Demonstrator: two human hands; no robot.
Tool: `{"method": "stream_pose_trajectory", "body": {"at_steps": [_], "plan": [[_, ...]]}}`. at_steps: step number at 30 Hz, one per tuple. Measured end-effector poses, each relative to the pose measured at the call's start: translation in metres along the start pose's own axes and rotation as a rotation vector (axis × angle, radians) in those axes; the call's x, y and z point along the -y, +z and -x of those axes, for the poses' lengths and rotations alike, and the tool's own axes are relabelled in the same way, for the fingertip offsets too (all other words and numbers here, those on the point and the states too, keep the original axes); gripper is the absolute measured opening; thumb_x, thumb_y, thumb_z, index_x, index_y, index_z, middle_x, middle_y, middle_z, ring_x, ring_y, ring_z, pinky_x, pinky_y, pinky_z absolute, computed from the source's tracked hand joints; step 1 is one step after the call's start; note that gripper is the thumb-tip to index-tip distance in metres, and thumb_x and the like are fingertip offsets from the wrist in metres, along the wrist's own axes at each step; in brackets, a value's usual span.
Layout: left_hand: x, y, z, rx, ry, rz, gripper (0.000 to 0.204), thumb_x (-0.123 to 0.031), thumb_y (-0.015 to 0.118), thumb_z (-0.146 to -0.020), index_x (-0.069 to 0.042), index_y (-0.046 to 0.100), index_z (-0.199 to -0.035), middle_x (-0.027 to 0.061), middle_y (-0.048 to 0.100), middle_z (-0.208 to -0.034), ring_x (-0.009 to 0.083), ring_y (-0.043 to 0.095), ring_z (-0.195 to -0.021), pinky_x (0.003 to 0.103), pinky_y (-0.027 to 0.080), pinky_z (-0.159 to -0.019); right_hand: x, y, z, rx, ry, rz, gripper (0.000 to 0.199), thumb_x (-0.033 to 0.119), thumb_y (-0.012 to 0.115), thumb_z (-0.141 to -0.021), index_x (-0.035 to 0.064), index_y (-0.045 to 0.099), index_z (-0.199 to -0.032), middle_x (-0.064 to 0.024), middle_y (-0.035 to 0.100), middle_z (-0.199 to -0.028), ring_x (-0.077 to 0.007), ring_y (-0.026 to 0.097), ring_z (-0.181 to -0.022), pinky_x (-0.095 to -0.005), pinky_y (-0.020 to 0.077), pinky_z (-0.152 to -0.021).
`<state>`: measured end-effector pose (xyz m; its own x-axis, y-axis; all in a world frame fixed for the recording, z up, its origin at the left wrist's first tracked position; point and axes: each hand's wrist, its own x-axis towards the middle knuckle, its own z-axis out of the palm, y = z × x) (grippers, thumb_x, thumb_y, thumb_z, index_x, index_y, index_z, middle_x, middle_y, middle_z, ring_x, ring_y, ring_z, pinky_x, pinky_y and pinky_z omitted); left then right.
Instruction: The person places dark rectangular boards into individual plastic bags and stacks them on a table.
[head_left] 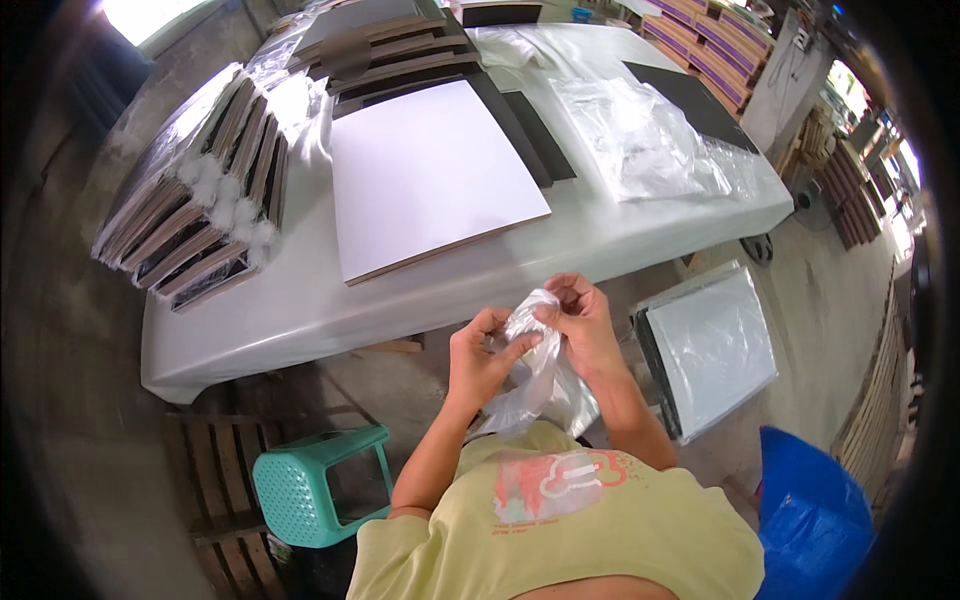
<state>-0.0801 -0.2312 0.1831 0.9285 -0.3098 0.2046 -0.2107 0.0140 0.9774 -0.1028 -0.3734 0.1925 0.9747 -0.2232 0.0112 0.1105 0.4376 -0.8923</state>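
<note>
A crumpled clear plastic bag (545, 375) hangs in front of my body, just off the table's near edge. Thumb and fingers of my left hand (485, 358) pinch its upper part from the left. On the other side my right hand (582, 325) grips the bag's gathered top, fingertips pressed together. Beyond my hands a square board with a white face (435, 175) lies flat on the covered table (300, 310). More clear plastic bags (640, 135) are spread in a loose pile at the table's right.
Wrapped boards (195, 200) lean in a stack at the table's left; dark boards (390, 45) are piled behind. Bagged white panels (712, 350) stand below on the right. A green plastic stool (300, 490) is at lower left, a blue sheet (810, 510) at lower right.
</note>
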Motion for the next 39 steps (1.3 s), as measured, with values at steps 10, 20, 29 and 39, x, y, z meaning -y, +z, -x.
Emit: {"method": "stream_pose_trajectory", "body": {"at_steps": [10, 20, 29, 39], "plan": [[0.041, -0.023, -0.001, 0.245, -0.317, 0.092, 0.026, -0.024, 0.061, -0.078, 0.001, 0.057, -0.084, -0.0003, 0.043, -0.057, 0.0073, 0.035, -0.055, 0.025, 0.031, -0.048, -0.015, 0.034, -0.004, 0.18, -0.615, 1.073, 0.056, -0.007, 0.047, -0.069, 0.0148, 0.044, -0.12, -0.009, 0.062, -0.09, -0.024, 0.057, -0.076, -0.0311, 0.041, -0.079], [0.038, -0.024, -0.015, -0.162, 0.053, -0.09, 0.027, -0.025, 0.057, -0.082, 0.002, 0.055, -0.082, 0.0028, 0.051, -0.081, 0.0089, 0.042, -0.069, 0.024, 0.034, -0.055, -0.032, 0.032, -0.02, -0.24, -0.271, 0.563, 0.018, 0.006, 0.066, -0.071, 0.0011, 0.055, -0.084, -0.0014, 0.058, -0.067, -0.0044, 0.049, -0.058, -0.0193, 0.0409, -0.057], [0.021, -0.021, -0.026, -0.215, -0.232, 0.748, 0.016, -0.016, 0.059, -0.081, -0.005, 0.05, -0.088, 0.0022, 0.057, -0.082, 0.008, 0.052, -0.074, 0.022, 0.042, -0.064, -0.033, 0.044, -0.022, -0.135, -0.293, 0.647, 0.014, 0.003, 0.058, -0.078, -0.0003, 0.057, -0.091, -0.007, 0.062, -0.084, -0.0099, 0.057, -0.079, -0.0226, 0.0428, -0.072], [0.024, -0.008, -0.038, -0.312, -0.18, 0.78, 0.017, -0.016, 0.061, -0.08, -0.009, 0.046, -0.08, -0.0006, 0.051, -0.07, 0.0081, 0.046, -0.065, 0.022, 0.041, -0.06, -0.019, 0.037, -0.031, -0.069, -0.238, 0.512, 0.009, 0.006, 0.061, -0.076, 0.0019, 0.057, -0.083, -0.0027, 0.059, -0.073, -0.0077, 0.054, -0.063, -0.0213, 0.042, -0.055]]}}
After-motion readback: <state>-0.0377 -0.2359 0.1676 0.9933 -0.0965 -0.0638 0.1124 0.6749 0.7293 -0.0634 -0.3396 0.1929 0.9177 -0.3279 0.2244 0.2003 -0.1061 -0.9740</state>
